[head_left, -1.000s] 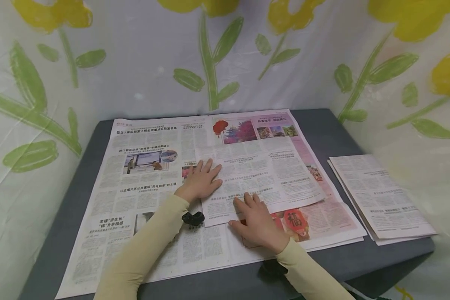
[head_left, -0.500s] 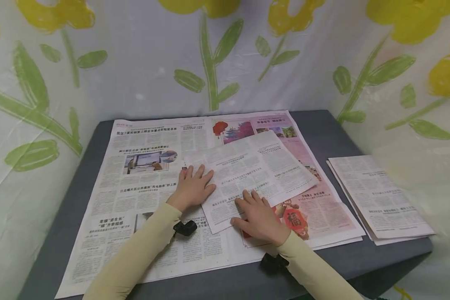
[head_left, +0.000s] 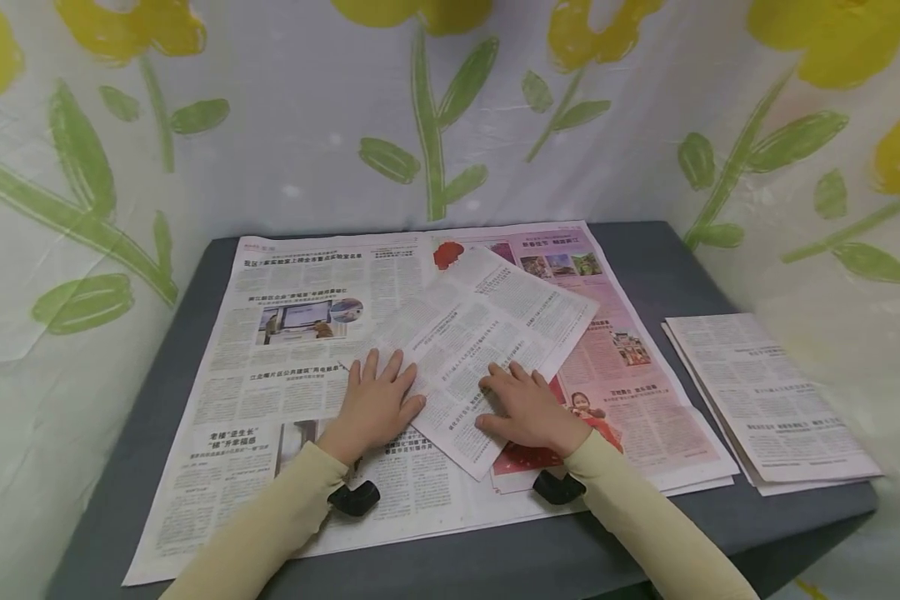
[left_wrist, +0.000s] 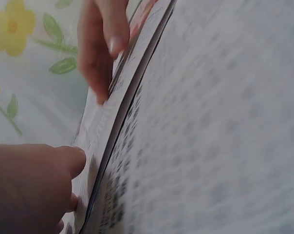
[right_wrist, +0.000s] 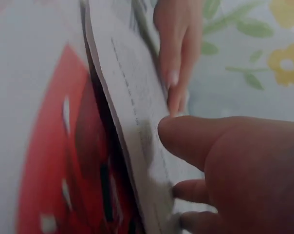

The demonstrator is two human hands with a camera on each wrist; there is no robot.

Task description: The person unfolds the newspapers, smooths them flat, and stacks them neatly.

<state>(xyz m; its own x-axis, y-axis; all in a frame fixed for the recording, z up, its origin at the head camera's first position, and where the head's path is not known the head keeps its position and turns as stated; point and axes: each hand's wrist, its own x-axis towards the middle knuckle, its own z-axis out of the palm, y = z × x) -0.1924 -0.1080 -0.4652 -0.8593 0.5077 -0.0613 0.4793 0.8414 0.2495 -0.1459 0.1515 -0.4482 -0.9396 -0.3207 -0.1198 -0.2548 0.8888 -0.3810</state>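
A small folded newspaper (head_left: 487, 333) lies turned at a slant on a large spread newspaper (head_left: 217, 500), one corner pointing toward the front edge. My left hand (head_left: 375, 408) rests with spread fingers at the folded paper's left side. On its lower right part rests my right hand (head_left: 532, 408), fingers slightly bent, thumb toward the left. In the left wrist view, the near edge of the folded newspaper (left_wrist: 120, 107) shows its layers. The right wrist view has my right hand (right_wrist: 254, 170) with fingertips on the folded newspaper (right_wrist: 132, 97), beside a red printed picture.
A second folded newspaper stack (head_left: 765, 400) lies at the table's right side. The dark grey table (head_left: 690, 292) shows around the papers. A white curtain with yellow flowers (head_left: 285, 167) surrounds its back and sides.
The folded newspaper has turned counterclockwise on the spread one. My left hand has slid left and toward the front edge, while my right hand has shifted slightly away from it.
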